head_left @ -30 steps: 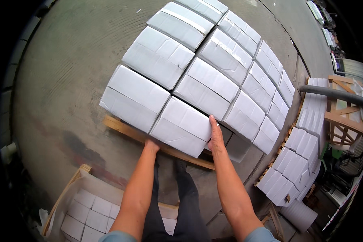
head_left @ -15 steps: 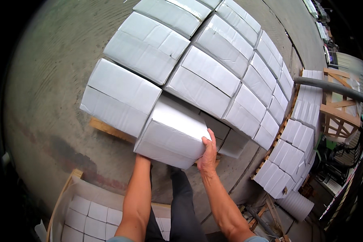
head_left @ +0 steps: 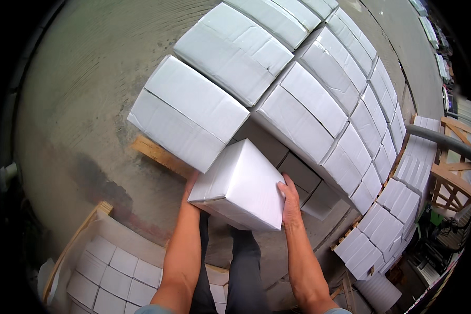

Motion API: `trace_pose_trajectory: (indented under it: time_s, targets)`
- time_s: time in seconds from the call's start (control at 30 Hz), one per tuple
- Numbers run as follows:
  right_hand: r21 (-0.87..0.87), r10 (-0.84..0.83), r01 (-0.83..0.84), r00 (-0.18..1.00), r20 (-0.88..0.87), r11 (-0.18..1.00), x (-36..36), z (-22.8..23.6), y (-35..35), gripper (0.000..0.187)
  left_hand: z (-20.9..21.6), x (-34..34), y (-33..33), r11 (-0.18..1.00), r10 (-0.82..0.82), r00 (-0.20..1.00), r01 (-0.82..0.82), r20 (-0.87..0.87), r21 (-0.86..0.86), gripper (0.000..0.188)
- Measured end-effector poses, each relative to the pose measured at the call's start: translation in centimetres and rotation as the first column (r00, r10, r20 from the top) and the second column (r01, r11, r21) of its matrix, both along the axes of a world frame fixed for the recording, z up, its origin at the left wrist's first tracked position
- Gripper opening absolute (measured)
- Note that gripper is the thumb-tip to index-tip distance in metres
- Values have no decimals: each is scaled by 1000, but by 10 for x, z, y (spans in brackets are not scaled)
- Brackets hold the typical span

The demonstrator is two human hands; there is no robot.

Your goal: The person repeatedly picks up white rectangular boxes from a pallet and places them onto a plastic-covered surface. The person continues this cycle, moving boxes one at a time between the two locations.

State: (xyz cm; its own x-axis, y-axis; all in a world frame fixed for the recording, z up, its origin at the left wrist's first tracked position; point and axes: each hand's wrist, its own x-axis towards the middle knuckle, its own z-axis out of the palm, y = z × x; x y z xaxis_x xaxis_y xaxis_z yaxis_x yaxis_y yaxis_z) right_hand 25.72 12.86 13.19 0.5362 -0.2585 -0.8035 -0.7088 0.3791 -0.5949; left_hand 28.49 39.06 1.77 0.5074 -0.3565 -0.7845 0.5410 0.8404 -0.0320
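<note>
Between my two hands is a white cardboard box (head_left: 246,183), tilted, in front of a large stack of similar boxes. My left hand (head_left: 192,186) presses its left side, the fingers partly hidden behind the box. Against its right side lies my right hand (head_left: 291,201), thumb near the upper edge. Just beyond the held box, a gap in the top layer shows lower white boxes (head_left: 300,174). A neighbouring white box (head_left: 188,112) sits on the stack at the left of this gap, close to the held one.
A pallet's wooden edge (head_left: 159,156) juts from beneath the stack. Behind my left arm stands a wood-rimmed crate (head_left: 136,235) full of small white boxes. On the right are another pallet of white boxes (head_left: 371,220), a grey pipe (head_left: 439,140) and a wooden frame crate (head_left: 452,175).
The box has come out of its place in the stack toward me and turned, its near side now tipped differently. More of the lower boxes show in the gap. The view has shifted.
</note>
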Motion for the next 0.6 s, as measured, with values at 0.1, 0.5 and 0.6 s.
trace_pose_trajectory:
  time_s: [0.1,0.5,0.6]
  targets:
    - [46,-68,67,998,13,997,-14,-14,4,66,-12,-18,5,1000,-23,999,22,50,7,38]
    - [159,323,-299,935,-149,941,-74,98,15,56,140,-171,33,961,242,963,-255,-122,-106,46]
    - [173,511,-490,853,-110,855,-91,169,31,54,198,-249,39,892,417,900,-432,-125,-134,45]
